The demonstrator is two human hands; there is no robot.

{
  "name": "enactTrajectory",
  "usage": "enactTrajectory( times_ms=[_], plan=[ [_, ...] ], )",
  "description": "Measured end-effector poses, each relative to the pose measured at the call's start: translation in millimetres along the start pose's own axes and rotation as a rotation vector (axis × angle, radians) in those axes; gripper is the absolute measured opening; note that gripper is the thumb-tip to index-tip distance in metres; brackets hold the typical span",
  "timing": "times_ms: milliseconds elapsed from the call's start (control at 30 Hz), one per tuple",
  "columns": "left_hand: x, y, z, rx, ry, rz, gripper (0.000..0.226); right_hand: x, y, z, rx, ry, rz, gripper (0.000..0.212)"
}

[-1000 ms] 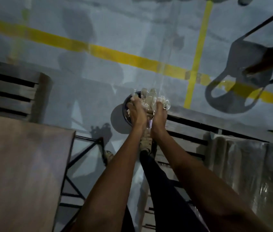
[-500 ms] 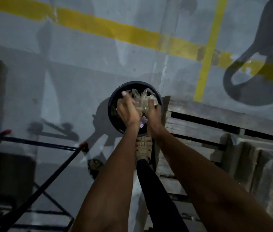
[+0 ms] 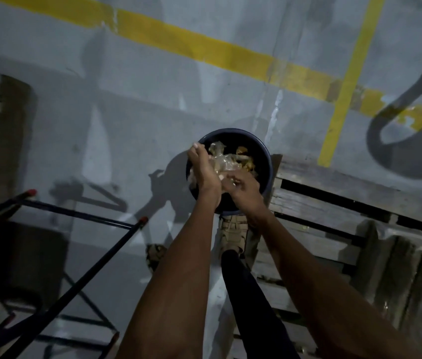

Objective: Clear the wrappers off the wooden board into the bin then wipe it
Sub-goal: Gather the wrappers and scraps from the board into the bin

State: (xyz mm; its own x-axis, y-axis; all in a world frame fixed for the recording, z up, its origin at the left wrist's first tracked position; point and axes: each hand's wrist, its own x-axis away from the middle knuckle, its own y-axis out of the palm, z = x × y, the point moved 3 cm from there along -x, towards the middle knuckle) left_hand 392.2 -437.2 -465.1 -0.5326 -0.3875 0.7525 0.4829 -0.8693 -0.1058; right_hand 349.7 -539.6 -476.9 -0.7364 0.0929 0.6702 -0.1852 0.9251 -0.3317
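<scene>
Head view shows both hands over the dark round bin [image 3: 265,154] on the floor. Clear crumpled wrappers [image 3: 224,161] lie against the straight fingers of the left hand [image 3: 204,169]; the right hand [image 3: 243,186] curls beside them, its grip unclear.

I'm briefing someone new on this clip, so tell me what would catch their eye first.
Two bare forearms reach out from the bottom edge to a dark round bin on the grey floor at centre. Above its mouth the left hand and right hand hold crumpled clear wrappers. Bright yellow floor lines cross the upper part of the view.
</scene>
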Motion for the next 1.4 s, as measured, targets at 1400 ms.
enactTrajectory(
  times_ms=[1400],
  plan=[
    [374,-242,165,0.037,0.174,0.079,0.014,374,6,-222,-0.099,-0.221,0.122,0.024]
  ],
)
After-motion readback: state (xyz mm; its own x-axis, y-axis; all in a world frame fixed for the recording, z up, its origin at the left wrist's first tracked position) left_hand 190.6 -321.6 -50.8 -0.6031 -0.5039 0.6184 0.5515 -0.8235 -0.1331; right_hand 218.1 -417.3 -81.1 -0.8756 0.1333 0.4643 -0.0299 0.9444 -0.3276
